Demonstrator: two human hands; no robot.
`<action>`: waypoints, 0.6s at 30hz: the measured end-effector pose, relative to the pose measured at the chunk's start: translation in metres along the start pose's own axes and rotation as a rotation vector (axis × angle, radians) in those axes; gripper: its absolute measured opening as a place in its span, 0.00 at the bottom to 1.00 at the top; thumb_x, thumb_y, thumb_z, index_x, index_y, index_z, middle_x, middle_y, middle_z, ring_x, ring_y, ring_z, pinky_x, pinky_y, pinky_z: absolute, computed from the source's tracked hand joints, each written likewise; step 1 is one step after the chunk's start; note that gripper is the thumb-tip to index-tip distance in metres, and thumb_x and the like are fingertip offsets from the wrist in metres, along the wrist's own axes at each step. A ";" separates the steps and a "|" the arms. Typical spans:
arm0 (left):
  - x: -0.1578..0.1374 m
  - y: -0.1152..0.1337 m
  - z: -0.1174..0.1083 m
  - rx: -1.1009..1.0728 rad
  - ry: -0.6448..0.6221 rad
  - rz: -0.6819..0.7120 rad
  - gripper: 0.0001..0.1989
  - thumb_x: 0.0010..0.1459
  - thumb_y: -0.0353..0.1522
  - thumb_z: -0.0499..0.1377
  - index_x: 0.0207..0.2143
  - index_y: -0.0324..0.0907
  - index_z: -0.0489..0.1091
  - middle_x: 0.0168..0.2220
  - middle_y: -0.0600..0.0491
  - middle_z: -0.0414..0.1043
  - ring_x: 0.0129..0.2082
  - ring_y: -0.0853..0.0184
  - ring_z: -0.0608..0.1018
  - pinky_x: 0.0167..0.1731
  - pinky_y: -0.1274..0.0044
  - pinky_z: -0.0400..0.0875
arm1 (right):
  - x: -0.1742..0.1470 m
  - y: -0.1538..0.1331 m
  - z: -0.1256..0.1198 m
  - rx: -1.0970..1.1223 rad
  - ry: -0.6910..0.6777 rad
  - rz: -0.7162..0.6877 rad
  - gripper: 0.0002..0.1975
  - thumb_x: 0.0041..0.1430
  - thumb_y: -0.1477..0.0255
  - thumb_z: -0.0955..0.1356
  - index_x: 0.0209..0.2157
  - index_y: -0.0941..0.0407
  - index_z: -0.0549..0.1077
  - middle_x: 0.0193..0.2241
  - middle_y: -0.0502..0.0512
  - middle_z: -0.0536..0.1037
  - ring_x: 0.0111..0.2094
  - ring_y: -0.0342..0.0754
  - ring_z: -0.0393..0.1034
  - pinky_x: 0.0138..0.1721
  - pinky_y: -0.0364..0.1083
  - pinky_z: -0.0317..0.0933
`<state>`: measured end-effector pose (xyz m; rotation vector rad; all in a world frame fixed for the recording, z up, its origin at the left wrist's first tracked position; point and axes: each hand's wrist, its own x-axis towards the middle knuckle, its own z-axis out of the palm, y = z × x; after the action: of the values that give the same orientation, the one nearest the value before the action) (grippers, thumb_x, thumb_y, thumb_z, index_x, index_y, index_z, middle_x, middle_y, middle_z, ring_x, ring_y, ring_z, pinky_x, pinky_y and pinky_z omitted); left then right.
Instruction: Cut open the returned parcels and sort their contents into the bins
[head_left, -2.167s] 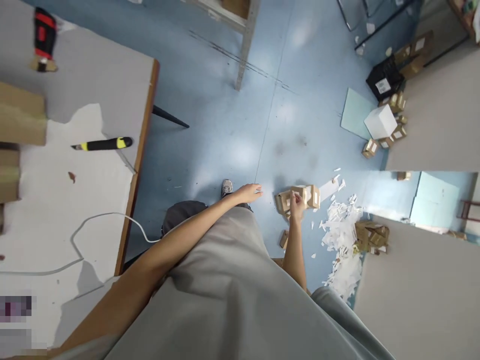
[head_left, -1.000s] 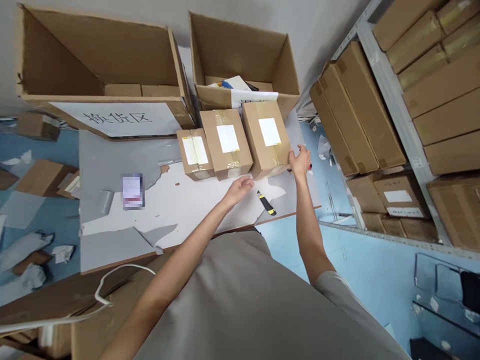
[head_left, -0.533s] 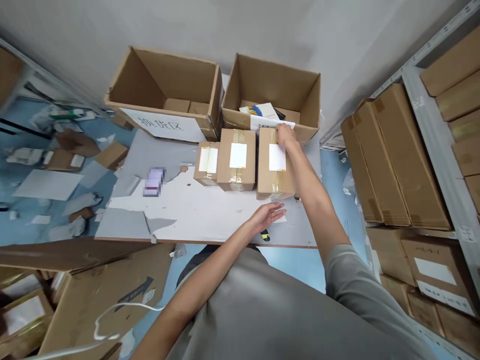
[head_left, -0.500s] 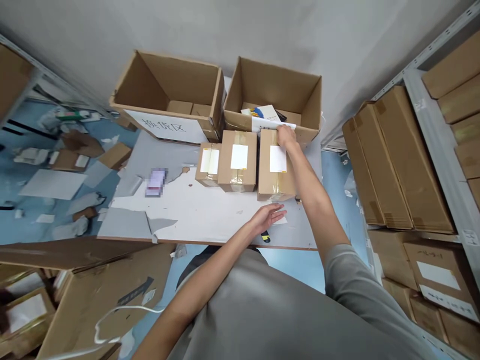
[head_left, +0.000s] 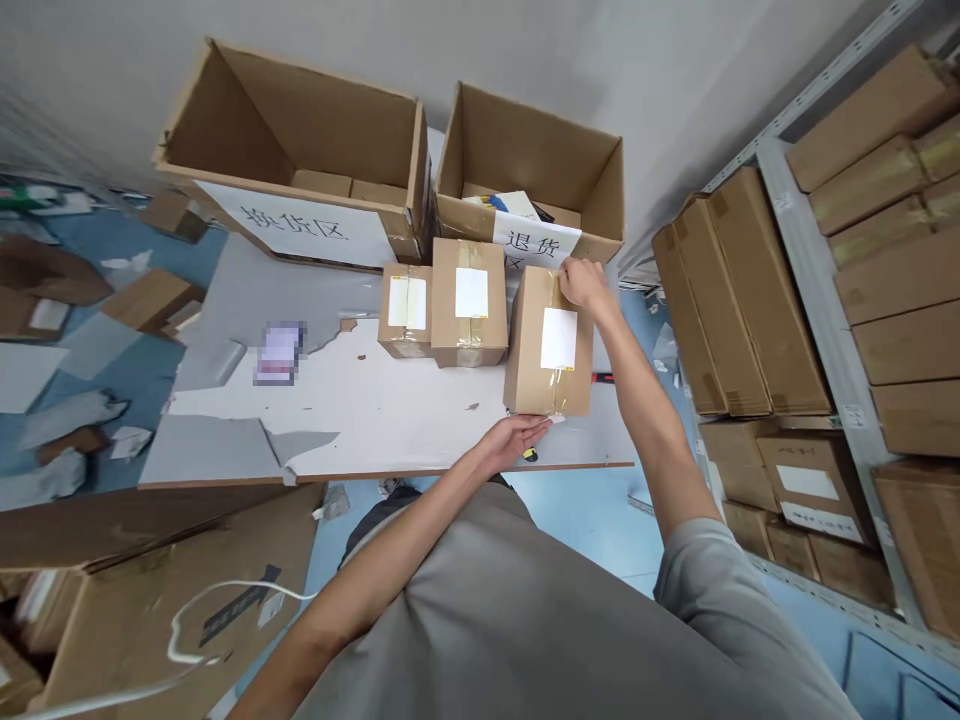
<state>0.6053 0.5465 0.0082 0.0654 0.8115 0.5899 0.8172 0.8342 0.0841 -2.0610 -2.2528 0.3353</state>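
A taped cardboard box [head_left: 532, 340] with a white label stands at the right of the table, slightly turned. My right hand [head_left: 583, 283] grips its far right top edge, fingers curled over it. My left hand [head_left: 514, 440] is at the box's near lower edge, palm up with fingers stretched out; whether it bears weight I cannot tell. Beside the box on the left are a medium taped box [head_left: 469, 345] and a smaller taped box [head_left: 397, 325], both labelled. Close to my left hand lies a black and yellow object [head_left: 530, 454], partly hidden.
Two open cartons with handwritten signs, a left carton [head_left: 180, 175] and a right carton [head_left: 611, 215], stand along the wall. A red and black handle [head_left: 602, 378] shows beside the box. Shelves of cartons [head_left: 739, 290] rise at right; a large carton [head_left: 172, 570] stands at lower left.
The right-hand box has come toward me and turned a little, away from the open carton's sign. My left hand has met its near lower edge. The view has shifted right.
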 end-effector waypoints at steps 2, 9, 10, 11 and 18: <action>-0.015 -0.003 -0.006 0.013 -0.040 -0.028 0.08 0.60 0.23 0.72 0.42 0.40 0.85 0.55 0.38 0.89 0.70 0.51 0.84 0.79 0.62 0.71 | -0.026 -0.007 -0.011 -0.031 0.003 0.048 0.19 0.82 0.67 0.63 0.55 0.61 0.83 0.60 0.78 0.86 0.64 0.74 0.76 0.71 0.69 0.62; -0.099 0.013 -0.054 0.091 -0.247 -0.094 0.06 0.62 0.26 0.73 0.42 0.36 0.86 0.55 0.34 0.88 0.68 0.48 0.85 0.81 0.60 0.69 | -0.123 -0.049 -0.059 -0.038 0.257 0.078 0.25 0.83 0.53 0.64 0.55 0.60 0.81 0.58 0.75 0.84 0.66 0.74 0.72 0.72 0.76 0.61; -0.113 0.019 -0.066 0.105 -0.256 -0.079 0.06 0.62 0.27 0.74 0.42 0.36 0.86 0.56 0.34 0.88 0.69 0.47 0.85 0.81 0.59 0.69 | -0.140 -0.059 -0.065 -0.046 0.291 0.083 0.26 0.84 0.51 0.63 0.55 0.59 0.81 0.58 0.74 0.84 0.66 0.74 0.71 0.72 0.78 0.60; -0.126 0.027 -0.080 0.121 -0.257 -0.056 0.07 0.61 0.27 0.74 0.43 0.36 0.86 0.58 0.35 0.88 0.69 0.47 0.84 0.81 0.59 0.70 | -0.157 -0.068 -0.069 -0.054 0.320 0.096 0.28 0.84 0.49 0.62 0.55 0.59 0.81 0.58 0.73 0.84 0.67 0.75 0.71 0.72 0.79 0.60; -0.192 0.096 -0.184 0.413 0.062 0.401 0.26 0.64 0.39 0.76 0.62 0.41 0.83 0.74 0.39 0.77 0.79 0.47 0.74 0.81 0.56 0.68 | -0.274 -0.144 -0.042 0.058 0.455 0.248 0.30 0.80 0.44 0.64 0.52 0.54 0.83 0.49 0.67 0.83 0.59 0.70 0.76 0.68 0.75 0.67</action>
<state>0.3280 0.4968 0.0338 0.6014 0.9793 0.7952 0.7123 0.5567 0.1803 -2.1235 -1.7146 -0.0560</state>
